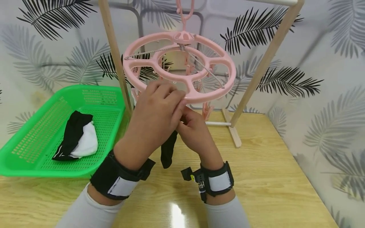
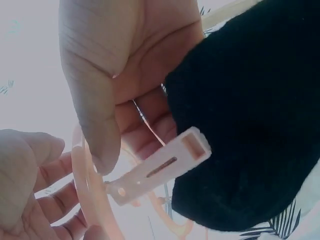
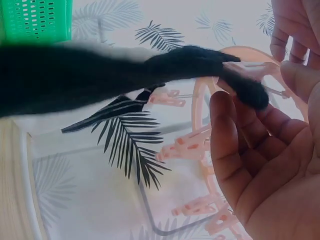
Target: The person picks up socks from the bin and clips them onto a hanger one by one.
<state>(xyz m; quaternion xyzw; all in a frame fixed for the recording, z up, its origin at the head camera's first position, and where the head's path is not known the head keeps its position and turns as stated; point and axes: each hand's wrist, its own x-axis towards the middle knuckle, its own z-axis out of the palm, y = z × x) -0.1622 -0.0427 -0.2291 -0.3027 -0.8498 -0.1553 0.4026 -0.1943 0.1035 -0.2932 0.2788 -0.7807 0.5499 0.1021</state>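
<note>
A black sock (image 1: 168, 152) hangs below the front of a pink round drying hanger (image 1: 211, 96). Its upper end lies at a pink clothes peg (image 2: 160, 167), and in the right wrist view its tip bends down past the peg. My left hand (image 1: 161, 110) is at the hanger's front rim, its thumb tip at the peg's rim-side end and its other fingers curled behind. My right hand (image 1: 196, 133) is just right of it, fingers curved beside the sock's tip (image 3: 252, 95). Whether these fingers pinch anything is hidden.
A green basket (image 1: 17, 158) at the left holds a black garment (image 1: 72, 129) and a white one (image 1: 87, 142). The hanger hangs from a wooden-legged frame (image 1: 256, 76) on the wooden table (image 1: 271, 177). Several more pink pegs (image 3: 185, 145) dangle beneath the ring.
</note>
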